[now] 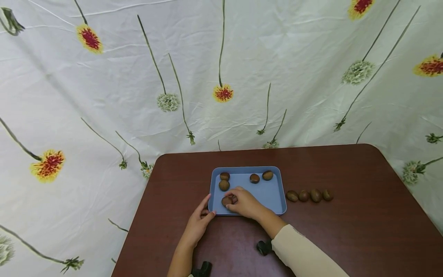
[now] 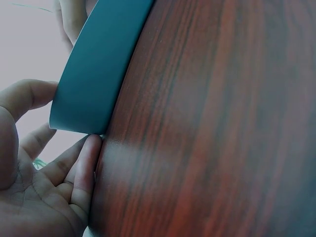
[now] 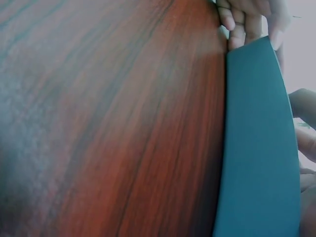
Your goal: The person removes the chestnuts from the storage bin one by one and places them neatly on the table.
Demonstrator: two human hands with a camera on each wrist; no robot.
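Note:
A blue tray [image 1: 264,196] lies on the table. My left hand [image 1: 198,223] holds its near left corner, thumb at the front rim and fingers along the left side. In the left wrist view those fingers [image 2: 86,170] touch the tray's corner [image 2: 94,94]. My right hand [image 1: 245,204] reaches over the front rim and pinches a brown chestnut [image 1: 227,201] low in the tray's near left part. Another brown shape shows between the fingers, partly hidden. Behind it sit two chestnuts [image 1: 224,185] in a column. Two more chestnuts [image 1: 254,178] lie toward the far right corner.
To the right of the tray, several chestnuts [image 1: 315,195] stand in a row on the brown table [image 1: 346,238]. A white cloth [image 1: 194,38] with printed flowers hangs behind the table. Dark wrist devices [image 1: 264,247] show by both forearms.

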